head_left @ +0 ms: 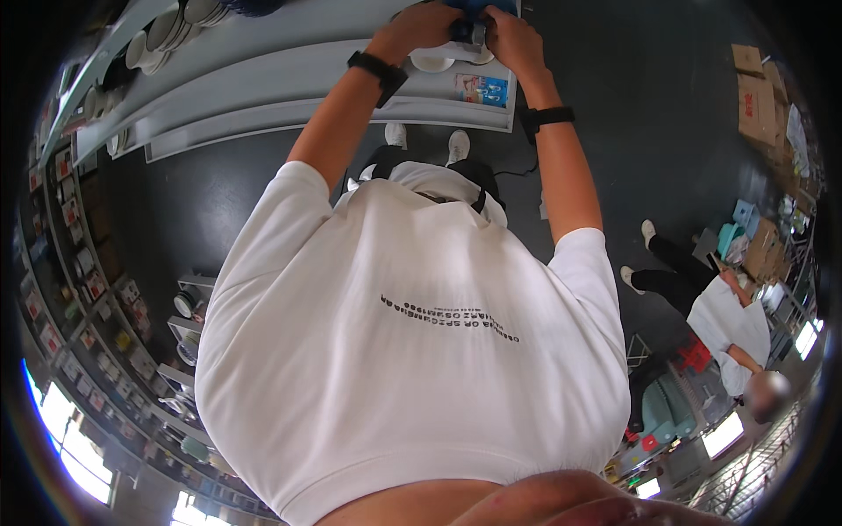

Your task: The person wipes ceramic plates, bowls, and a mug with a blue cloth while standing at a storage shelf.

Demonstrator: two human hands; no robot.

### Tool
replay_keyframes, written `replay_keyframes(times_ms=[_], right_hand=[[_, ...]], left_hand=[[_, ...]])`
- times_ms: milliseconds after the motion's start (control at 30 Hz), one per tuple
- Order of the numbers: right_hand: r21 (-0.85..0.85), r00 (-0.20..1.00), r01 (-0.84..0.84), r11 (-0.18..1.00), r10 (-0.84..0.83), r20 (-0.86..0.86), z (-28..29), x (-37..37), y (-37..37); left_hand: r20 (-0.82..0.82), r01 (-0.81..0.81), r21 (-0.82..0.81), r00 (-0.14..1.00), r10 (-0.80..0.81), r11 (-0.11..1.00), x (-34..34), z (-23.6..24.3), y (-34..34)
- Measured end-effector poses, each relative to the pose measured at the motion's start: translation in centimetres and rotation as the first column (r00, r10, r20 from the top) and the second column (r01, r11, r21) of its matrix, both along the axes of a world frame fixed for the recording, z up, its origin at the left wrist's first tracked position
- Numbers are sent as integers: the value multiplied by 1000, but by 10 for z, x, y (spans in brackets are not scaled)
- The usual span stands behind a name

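Observation:
Both my arms reach out to the top edge of the head view, over the end of a pale grey shelf unit (pixel 289 74). My left hand (pixel 419 26) is closed, its fingers against the left side of a blue and dark object (pixel 470 31) with a grey part. From the other side my right hand (pixel 516 40) grips the same object, fingers curled over it. The picture's edge cuts the object off, so its kind cannot be made out. Just below it on the shelf are a white round dish (pixel 432 64) and a blue printed packet (pixel 481 88).
Stacked bowls and plates (pixel 167 35) stand on the shelf at far left. Racks of boxed goods (pixel 74 210) line the left side. To the right, another person (pixel 724 320) stands near cardboard boxes (pixel 761 110). A dark cable (pixel 522 172) lies on the floor by my feet.

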State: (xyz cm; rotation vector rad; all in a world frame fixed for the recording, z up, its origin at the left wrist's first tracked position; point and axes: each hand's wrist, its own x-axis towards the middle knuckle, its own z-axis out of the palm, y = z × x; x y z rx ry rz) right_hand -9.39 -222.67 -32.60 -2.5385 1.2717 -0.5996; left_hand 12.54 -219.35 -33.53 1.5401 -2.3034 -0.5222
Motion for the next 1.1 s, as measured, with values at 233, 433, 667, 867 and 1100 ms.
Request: replay_keyframes(times_ms=[233,433,667,867,1100], right_hand=[[166,999,20,986,-12,-48,25,8,13],[92,996,-76,993,80,-36,28,-17,51],[143,987,-51,988,28,160,8,-25,46],[299,928,-77,951,-42,371,-6,-18,39],[159,930,33,987,-88,356,-42,-8,63]], left_hand=[[-32,193,-8,981,-193,981,9,-22,9],[286,-70,-320,943,167,945,-5,7,80],[427,-127,-179,883,193,976,-13,-11,66],[377,-59,-66,923,79,996,10,-29,64],[150,-216,-236,955,255,948,-22,3,87]])
